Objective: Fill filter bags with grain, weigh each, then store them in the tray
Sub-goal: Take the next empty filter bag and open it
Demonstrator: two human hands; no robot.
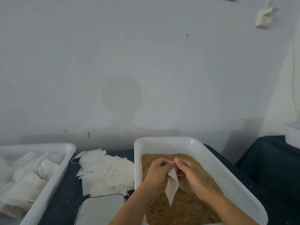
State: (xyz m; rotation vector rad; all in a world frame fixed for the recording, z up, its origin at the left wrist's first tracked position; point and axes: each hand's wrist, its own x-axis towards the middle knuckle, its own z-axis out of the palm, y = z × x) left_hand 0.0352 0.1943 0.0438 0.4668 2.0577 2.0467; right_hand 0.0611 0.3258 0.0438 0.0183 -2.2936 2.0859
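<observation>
Presently both hands, left hand [158,169] and right hand [190,174], pinch the empty filter bag's [171,187] mouth above the grain [186,208] bin, at five o'clock. If the thin mouth stays stuck shut, grain would likely spill outside it.

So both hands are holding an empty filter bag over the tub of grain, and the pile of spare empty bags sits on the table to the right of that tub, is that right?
Not quite. Both the left hand and the right hand do hold the filter bag over the tub of grain, but the head view shows the pile of empty bags on the table to the left of that tub, not the right.
</observation>
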